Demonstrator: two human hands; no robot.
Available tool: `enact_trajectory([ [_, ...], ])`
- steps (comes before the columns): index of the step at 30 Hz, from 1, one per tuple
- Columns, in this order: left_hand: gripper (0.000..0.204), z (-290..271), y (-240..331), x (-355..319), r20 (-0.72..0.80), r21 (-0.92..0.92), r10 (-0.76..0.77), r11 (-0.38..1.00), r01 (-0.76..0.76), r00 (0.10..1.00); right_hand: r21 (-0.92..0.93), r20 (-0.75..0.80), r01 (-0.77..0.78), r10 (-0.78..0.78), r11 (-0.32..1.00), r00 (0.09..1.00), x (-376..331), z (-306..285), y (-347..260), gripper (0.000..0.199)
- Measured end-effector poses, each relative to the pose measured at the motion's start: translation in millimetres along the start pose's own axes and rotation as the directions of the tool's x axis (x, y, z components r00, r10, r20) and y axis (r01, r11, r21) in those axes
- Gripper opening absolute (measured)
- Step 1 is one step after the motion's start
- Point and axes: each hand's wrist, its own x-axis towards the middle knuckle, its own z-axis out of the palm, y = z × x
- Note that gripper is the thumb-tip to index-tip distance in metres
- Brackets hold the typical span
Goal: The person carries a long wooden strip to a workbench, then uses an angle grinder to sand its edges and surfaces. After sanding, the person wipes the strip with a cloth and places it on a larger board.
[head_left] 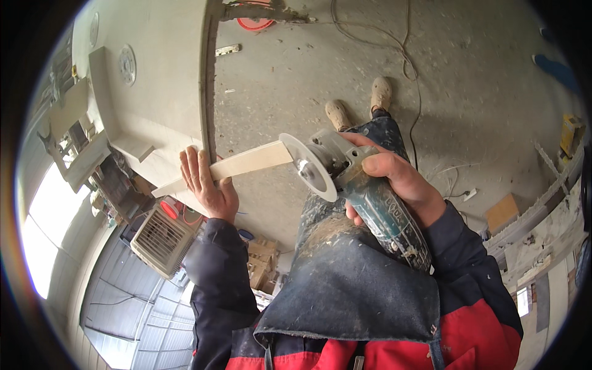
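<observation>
My left hand lies across a long pale strip, fingers stretched over it and thumb along its lower edge, holding it against the edge of the light worktop. The strip's right end juts out past the worktop. My right hand is wrapped round the body of a teal and grey angle grinder, thumb near its metal head. The grinder's thin, light disc meets the strip's free end in the picture; whether they touch, I cannot tell. Dust coats the grinder and my dark apron.
A round metal plate and an L-shaped pale piece are on the worktop. A cable runs over the dusty floor. Below left is a slatted beige box. A red round object lies at the far end.
</observation>
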Motion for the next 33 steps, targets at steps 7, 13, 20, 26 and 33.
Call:
enact_trajectory([
  [7,0.061,8.3,2.3,1.0,-0.013,-0.055,-0.040,0.998,0.039,0.999,0.061,-0.147,0.134,-0.124,0.989,0.981,-11.9,-50.4,20.8,0.065],
  [13,0.075,-19.6,-17.0,-33.6,0.019,-0.087,-0.159,0.983,0.160,0.987,-0.122,-0.355,0.245,-0.273,0.962,0.894,-46.8,-49.8,41.9,0.068],
  [20,0.064,-61.0,-184.1,-140.5,-0.021,0.011,-0.304,0.953,0.304,0.953,-0.292,-0.453,0.440,-0.528,0.849,0.718,-48.7,5.9,105.1,0.067],
  [26,0.054,-78.4,-284.3,-164.3,-0.024,0.080,-0.091,0.992,0.093,0.996,-0.361,-0.472,0.633,-0.720,0.685,0.509,-1.6,69.7,217.6,0.068],
  [33,0.019,-77.5,-328.0,-184.4,0.143,-0.337,-0.044,0.937,0.091,0.989,-0.353,-0.311,0.769,-0.841,0.534,0.442,22.7,116.9,337.1,0.072],
])
